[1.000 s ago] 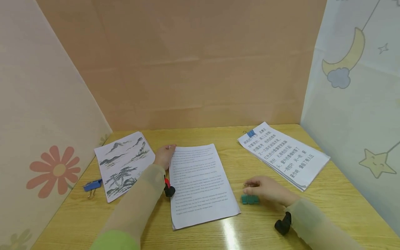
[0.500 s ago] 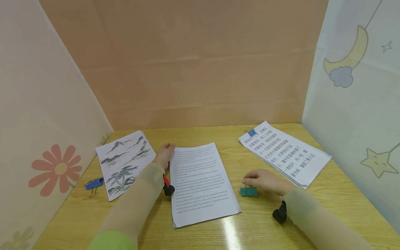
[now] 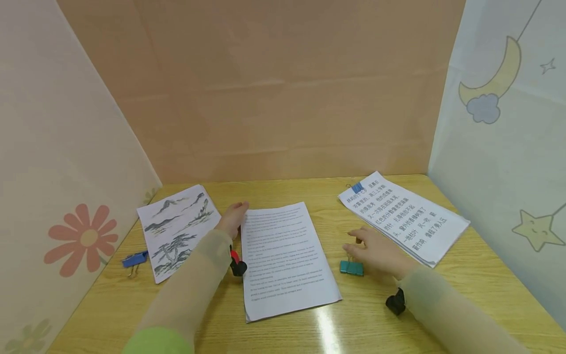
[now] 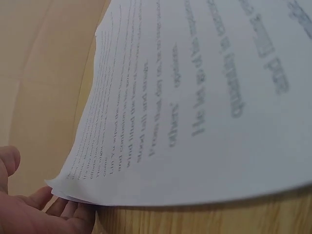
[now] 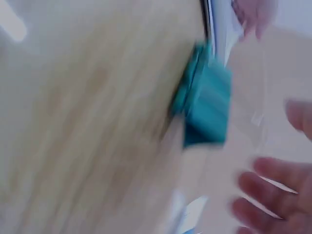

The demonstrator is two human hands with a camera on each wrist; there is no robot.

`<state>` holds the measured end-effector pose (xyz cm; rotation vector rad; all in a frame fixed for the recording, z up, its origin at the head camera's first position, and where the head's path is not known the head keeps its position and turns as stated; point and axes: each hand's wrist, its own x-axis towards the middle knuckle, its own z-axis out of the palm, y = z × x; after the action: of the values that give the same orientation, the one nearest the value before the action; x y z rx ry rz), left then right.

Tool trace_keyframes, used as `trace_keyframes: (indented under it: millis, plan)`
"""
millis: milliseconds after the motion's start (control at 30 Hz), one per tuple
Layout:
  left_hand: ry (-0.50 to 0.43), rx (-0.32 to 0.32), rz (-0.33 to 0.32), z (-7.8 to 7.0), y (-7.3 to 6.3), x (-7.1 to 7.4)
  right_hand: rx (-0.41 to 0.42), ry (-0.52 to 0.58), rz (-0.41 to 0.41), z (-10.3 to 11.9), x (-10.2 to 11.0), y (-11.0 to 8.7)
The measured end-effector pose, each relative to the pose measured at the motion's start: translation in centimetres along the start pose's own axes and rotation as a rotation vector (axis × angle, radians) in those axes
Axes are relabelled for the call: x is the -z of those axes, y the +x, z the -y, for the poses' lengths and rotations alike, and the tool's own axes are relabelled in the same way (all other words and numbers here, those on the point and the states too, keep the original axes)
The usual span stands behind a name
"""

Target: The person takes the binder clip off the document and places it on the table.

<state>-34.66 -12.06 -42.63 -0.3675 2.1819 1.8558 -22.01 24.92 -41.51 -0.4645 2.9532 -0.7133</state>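
Note:
A stack of printed sheets [image 3: 283, 260] lies mid-table. My left hand [image 3: 233, 220] is at its far left corner; in the left wrist view, the fingers [image 4: 70, 210] touch the slightly raised corner of the sheets [image 4: 146, 185] from below, and a fingertip stands apart from the paper. To the right of the stack is a green binder clip [image 3: 351, 268], its wire handles pointing away from me. My right hand [image 3: 380, 253] is just beside and beyond it with fingers spread. In the blurred right wrist view, the fingers [image 5: 265, 190] are apart from the binder clip [image 5: 207, 100].
A landscape-painting sheet [image 3: 177, 231] lies at the left, with a blue binder clip [image 3: 134, 258] beside it. At the back right is another printed stack [image 3: 404, 221], a blue binder clip [image 3: 357, 187] on its far corner. Walls border the table's back and sides.
The green binder clip has moved slightly away from me and turned. My right hand's fingers were at its handles half a second ago and have since spread. My left hand stays at the corner.

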Motion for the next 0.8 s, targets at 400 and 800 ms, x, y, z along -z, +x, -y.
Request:
trace_keyframes:
  millis: [400, 800]
  plan:
    - [-0.021, 0.014, -0.017, -0.1, 0.0, 0.1, 0.549, -0.461, 0.093, 8.2, -3.5, -2.6]
    - [-0.068, 0.012, 0.023, 0.0, -0.2, 0.2, 0.733, -0.582, 0.111, 9.2, -5.8, -2.9]
